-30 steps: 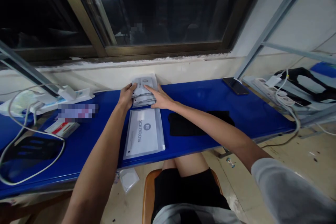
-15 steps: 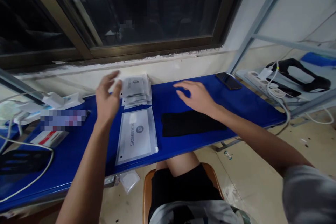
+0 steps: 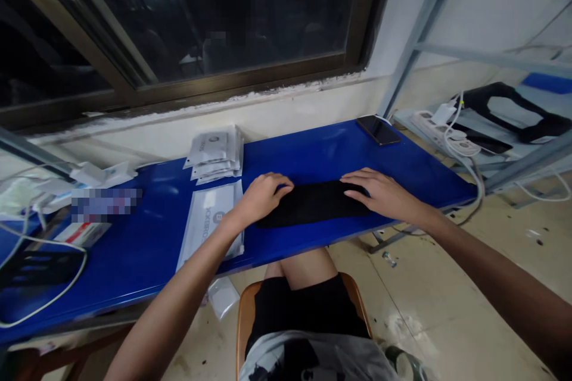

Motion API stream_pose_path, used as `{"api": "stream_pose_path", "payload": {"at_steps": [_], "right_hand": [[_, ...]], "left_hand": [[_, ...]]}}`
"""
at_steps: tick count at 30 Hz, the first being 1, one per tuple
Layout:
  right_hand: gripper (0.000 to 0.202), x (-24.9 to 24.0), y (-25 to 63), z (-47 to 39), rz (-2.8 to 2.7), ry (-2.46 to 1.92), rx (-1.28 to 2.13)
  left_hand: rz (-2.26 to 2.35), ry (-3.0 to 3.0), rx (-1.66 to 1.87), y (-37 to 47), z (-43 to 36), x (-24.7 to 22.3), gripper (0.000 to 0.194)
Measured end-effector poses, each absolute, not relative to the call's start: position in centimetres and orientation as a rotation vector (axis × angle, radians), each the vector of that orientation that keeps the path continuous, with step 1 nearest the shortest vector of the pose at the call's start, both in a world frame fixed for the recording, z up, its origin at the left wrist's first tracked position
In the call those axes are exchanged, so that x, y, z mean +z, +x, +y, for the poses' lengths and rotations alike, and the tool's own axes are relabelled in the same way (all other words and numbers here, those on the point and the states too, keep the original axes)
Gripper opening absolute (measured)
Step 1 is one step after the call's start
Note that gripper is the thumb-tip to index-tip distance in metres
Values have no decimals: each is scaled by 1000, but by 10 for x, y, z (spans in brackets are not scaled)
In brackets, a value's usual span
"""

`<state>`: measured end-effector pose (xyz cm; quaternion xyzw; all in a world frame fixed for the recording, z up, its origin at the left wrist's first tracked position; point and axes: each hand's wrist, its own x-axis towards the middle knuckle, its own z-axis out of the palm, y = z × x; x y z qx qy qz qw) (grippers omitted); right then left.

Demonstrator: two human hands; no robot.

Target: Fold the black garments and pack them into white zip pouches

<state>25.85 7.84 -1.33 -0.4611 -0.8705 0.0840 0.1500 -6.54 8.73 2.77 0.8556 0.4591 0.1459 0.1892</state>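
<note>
A black folded cloth (image 3: 313,205) lies flat near the front edge of the blue table (image 3: 170,190). My left hand (image 3: 267,193) rests over its left end, fingers curved and thumb apart from them. Over the right end is my right hand (image 3: 378,191), with its thumb and fingers spread on the fabric. Neither hand lifts the cloth. Left of it, partly hidden by my left forearm, lies a flat translucent zip bag (image 3: 205,214) with printed lettering. Behind that bag, several similar bags (image 3: 214,152) are stacked by the wall.
A phone (image 3: 379,130) lies at the table's back right corner. At the left are power strips, a box (image 3: 84,233), a black slotted object (image 3: 40,268) and a white cable. A metal frame post (image 3: 417,36) rises at the right, near another power strip (image 3: 447,131).
Both hands have come down onto the black cloth, my left hand from near the bag stack and my right from above the table. The view has shifted slightly.
</note>
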Motion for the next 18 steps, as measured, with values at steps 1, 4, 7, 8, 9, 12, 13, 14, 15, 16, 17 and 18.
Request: {"api": "stream_pose_path", "payload": {"at_steps": [1,4,7,8,9,12,13,14,15,16,17,18], "right_hand": [[44,-10,257,90,-2513,-1340,281],[45,-3,250,115,-2627,-1306,479],[31,6,245,121,-2689,-1169,603],[30,11,243,120,-2668,-1131,642],[31,16,242,119,-2632,-1108,697],[38,33,236,116,-2502,-1083,847],[38,37,234,116,-2451,-1078,835],[36,40,231,116,-2396,-1075,773],[34,42,229,115,-2340,-1071,664],[32,43,227,114,-2290,-1063,520],[30,41,226,113,-2262,-1050,363],[29,38,226,110,-2264,-1035,206]], "left_hand": [[1280,2367,363,-59,100,28,23],[1157,2219,75,-50,125,25,33],[1036,2133,-34,-59,127,24,26],[1021,2115,-6,-65,125,26,25],[1017,2093,39,-71,122,29,25],[1052,2067,196,-84,118,44,30],[1086,2100,286,-86,116,50,30],[1134,2159,404,-87,114,55,30],[1192,2243,546,-88,111,59,27],[1254,2341,699,-88,107,60,24],[1310,2441,834,-88,100,58,22],[1350,2541,921,-88,92,54,22]]}}
